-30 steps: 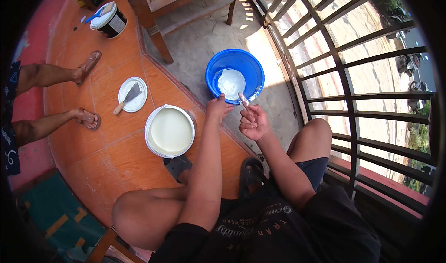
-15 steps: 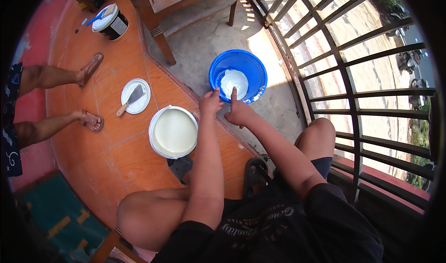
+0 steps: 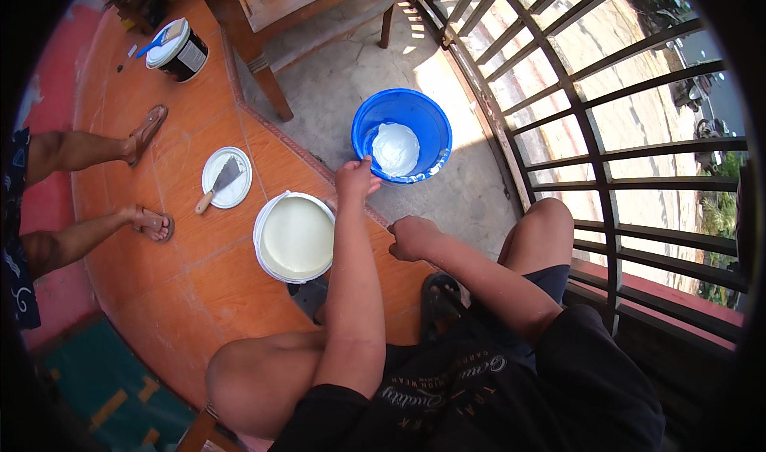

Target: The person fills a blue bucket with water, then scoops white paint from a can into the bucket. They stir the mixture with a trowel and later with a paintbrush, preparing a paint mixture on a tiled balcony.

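My left hand grips the near left rim of a blue bucket, which has thick white material in its bottom. Lower and to the right, my right hand hangs with curled fingers turned away from view; anything inside them is hidden. Just left of my left forearm, a white pail full of cream-coloured liquid stands on the orange tiles. Further left, a scraper with a wooden handle rests on a round white lid.
Another person's legs in sandals are at left. A black, white-lidded bucket carrying a blue-handled brush stands at upper left. A wooden bench is above. Metal railing runs along the right. A tiled edge borders the concrete.
My right hand has pulled back from the bucket's rim, down and toward me, its pointing finger no longer showing. My left hand still holds the rim.
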`<state>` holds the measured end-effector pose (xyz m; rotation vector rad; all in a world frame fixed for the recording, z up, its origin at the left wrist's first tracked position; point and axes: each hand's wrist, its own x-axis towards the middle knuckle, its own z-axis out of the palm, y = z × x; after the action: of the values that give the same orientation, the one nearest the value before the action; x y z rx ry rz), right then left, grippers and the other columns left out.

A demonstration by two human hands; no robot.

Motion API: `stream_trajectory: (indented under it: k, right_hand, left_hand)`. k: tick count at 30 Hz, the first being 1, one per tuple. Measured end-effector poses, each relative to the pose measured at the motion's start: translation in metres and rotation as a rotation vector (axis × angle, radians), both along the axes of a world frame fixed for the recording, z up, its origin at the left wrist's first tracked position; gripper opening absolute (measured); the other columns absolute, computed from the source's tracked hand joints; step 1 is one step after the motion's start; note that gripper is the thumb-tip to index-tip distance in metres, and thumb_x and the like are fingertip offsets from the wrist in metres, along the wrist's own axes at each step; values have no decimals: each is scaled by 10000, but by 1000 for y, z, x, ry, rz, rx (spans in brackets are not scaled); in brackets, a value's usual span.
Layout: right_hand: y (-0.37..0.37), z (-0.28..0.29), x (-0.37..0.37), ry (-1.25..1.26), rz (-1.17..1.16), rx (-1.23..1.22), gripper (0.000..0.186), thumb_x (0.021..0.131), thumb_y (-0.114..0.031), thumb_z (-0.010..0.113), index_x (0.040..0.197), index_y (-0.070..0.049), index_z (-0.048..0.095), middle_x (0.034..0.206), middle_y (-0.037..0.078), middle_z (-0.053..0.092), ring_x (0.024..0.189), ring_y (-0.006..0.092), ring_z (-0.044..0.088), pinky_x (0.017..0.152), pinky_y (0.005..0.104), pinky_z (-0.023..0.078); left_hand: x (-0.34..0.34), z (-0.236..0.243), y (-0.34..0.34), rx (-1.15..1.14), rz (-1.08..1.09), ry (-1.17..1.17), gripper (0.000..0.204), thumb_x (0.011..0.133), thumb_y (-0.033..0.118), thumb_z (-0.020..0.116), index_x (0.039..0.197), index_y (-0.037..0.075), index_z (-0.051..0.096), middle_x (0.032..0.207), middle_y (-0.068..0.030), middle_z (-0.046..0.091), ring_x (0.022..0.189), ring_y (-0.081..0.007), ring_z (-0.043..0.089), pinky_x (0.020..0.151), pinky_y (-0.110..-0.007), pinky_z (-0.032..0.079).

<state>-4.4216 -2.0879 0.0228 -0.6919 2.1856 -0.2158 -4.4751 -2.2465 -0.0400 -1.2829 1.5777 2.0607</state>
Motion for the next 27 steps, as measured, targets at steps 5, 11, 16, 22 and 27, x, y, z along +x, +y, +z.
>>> stream_trajectory:
  k: [5, 11, 16, 22, 27]
  right_hand:
    - [-5, 18, -27, 90, -370, -8, 976, 835, -249, 655, 1602, 32, 120, 999, 256, 731, 879, 404, 728, 794, 489, 584]
    - [-38, -7, -35, 144, -82, 422, 733, 872, -203, 703, 1518, -14, 412, 1119, 169, 751, 872, 297, 761, 700, 430, 599]
    - [-23, -10, 21, -79, 689, 485, 392, 869, -220, 735, 1242, -100, 730, 1202, 90, 744, 912, 270, 759, 734, 393, 612]
    - [12, 30, -11, 26, -104, 4, 724, 893, -287, 636, 1523, -22, 396, 1062, 184, 741, 957, 362, 729, 825, 469, 585]
    - [-13, 14, -35, 44, -201, 53, 765, 908, -274, 598, 1532, 54, 302, 1059, 230, 726, 931, 375, 723, 838, 496, 566]
  left_hand:
    - [2, 3, -5, 46, -42, -3, 340, 1014, 314, 643, 1082, -17, 608, 959, -153, 723, 823, -233, 749, 701, -344, 631]
    - [-1, 1, -2, 25, -35, -19, 345, 1010, 306, 649, 1067, -33, 613, 942, -162, 716, 816, -246, 748, 682, -358, 632]
    - [0, -1, -3, 13, -55, -9, 351, 1023, 319, 629, 1070, -29, 612, 969, -167, 719, 846, -253, 750, 719, -360, 632]
    - [-3, -2, -3, 8, -66, -25, 413, 1023, 316, 626, 1230, -34, 554, 998, -170, 722, 839, -249, 751, 709, -364, 630]
    - [-6, 2, -3, 25, -61, -28, 509, 1024, 300, 625, 1419, 22, 468, 1025, -185, 725, 762, -265, 751, 672, -384, 632]
